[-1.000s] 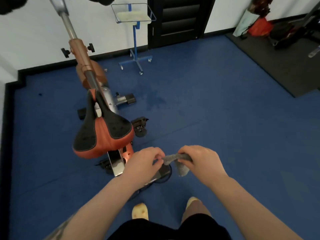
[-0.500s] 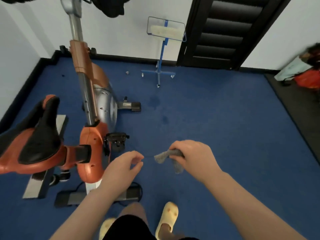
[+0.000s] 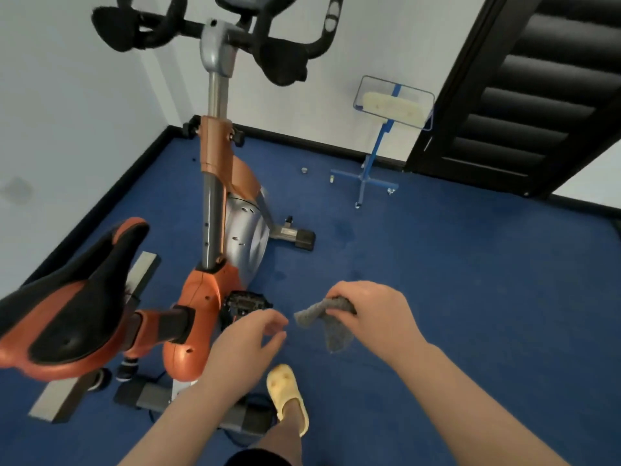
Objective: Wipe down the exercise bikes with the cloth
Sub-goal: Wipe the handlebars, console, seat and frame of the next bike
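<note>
An orange and silver exercise bike stands on the left, with a black and orange saddle at the near left and black handlebars at the top. My right hand grips a small grey cloth, which hangs loose below my fingers, right of the bike's pedal. My left hand hovers just left of the cloth with loosely curled fingers and holds nothing. A small gap separates it from the cloth.
Blue carpet covers the floor. A blue wheeled stand with a wire tray stands by the far wall, next to a dark door. My foot in a yellow slipper is beside the bike's rear base bar.
My left hand has let go of the cloth and drawn a little away; the right hand keeps it. My view has swung up and round the bike, bringing the handlebars into sight.
</note>
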Demonstrator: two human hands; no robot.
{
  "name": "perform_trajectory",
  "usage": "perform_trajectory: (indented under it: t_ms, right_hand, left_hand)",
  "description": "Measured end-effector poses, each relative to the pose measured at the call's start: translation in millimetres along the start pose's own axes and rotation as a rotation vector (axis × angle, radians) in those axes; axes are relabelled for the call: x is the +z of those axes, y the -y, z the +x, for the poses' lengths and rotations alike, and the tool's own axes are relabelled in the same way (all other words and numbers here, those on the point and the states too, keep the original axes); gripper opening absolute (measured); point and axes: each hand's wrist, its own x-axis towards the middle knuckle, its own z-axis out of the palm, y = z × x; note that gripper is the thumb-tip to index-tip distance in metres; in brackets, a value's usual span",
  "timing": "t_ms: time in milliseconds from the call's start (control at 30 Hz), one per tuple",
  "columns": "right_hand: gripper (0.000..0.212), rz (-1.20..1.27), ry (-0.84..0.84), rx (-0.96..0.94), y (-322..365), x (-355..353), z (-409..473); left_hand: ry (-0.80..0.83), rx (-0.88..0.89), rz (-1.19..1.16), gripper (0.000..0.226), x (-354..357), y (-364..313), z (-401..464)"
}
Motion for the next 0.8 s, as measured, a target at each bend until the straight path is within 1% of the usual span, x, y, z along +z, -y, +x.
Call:
perform_trajectory:
  t_ms: [267,533,600,700,800]
  right_hand:
    - [0.010,-0.026,0.051,-0.106,-20,-14,112]
    - [0.009,0.051,0.020,-0.044,-67,-40,183]
    - [0.010,0.055,0.014,-0.056,-82,-44,207]
    - [0.009,0.057,0.030,-0.128,-98,-56,243]
    - [0.008,0.124,-0.003,-0.182,-112,-74,281]
  left_hand:
    - [-0.055,-0.013,0.076,0.018,-46,-3,109]
    - [-0.027,0.014,0.133,0.019,-61,-40,192]
    - [-0.060,0.003,0.144,0.019,-62,-48,216]
    - [-0.123,-0.058,0.132,0.018,-62,-60,241]
    - [-0.198,-0.105,0.113,0.018,-62,-73,264]
